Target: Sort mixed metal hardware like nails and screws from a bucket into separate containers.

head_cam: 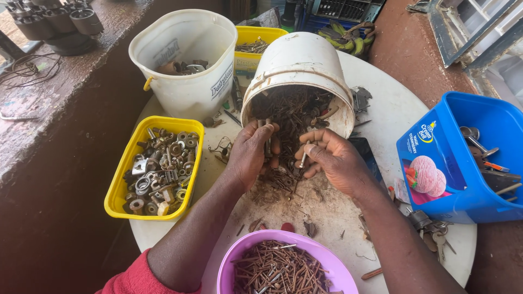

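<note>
A white bucket [300,60] lies tipped on its side on the round white table [392,109], spilling rusty nails and bits [291,111] toward me. My left hand [249,155] reaches into the spill at the bucket's mouth, fingers curled around a few rusty pieces. My right hand [335,159] is beside it, pinching a small light-coloured screw [303,159] between thumb and fingers. A purple bowl [234,261] full of rusty nails sits at the table's near edge below my hands.
A yellow tub [117,188] of nuts and washers sits left. An upright white bucket [188,87] and another yellow tub [256,35] stand behind. A blue tub [436,179] with tools is right, keys [433,231] beside it. A brown ledge runs left.
</note>
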